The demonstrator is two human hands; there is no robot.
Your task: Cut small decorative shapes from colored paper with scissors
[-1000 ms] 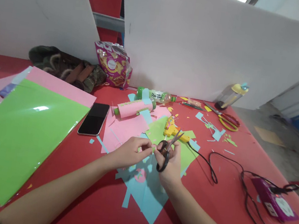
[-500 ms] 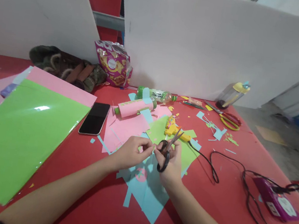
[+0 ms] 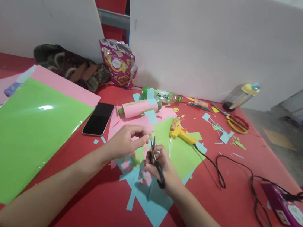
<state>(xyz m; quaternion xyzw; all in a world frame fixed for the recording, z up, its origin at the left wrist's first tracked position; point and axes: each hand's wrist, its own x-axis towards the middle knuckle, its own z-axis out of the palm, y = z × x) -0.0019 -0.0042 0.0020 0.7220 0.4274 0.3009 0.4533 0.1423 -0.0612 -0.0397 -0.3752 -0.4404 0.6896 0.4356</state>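
My right hand grips black-handled scissors by the loops, blades pointing up and away. The blade tips are close to the fingertips of my left hand, which pinches a small scrap of paper, mostly hidden; its shape is too small to tell. Below both hands lies light blue paper, with pink and green cut bits on it, among them a round pink piece. Green paper lies just beyond, under a yellow glue gun.
A phone and wrapped green sheets lie left. Behind are a pink-wrapped roll, a green-capped bottle and a snack bag. Right are larger scissors, a yellow-lidded bottle, and a purple power strip with black cord.
My hands have drawn slightly apart. The scissors have swung from pointing up-right to pointing up-left, toward my left fingertips. The view has shifted slightly.
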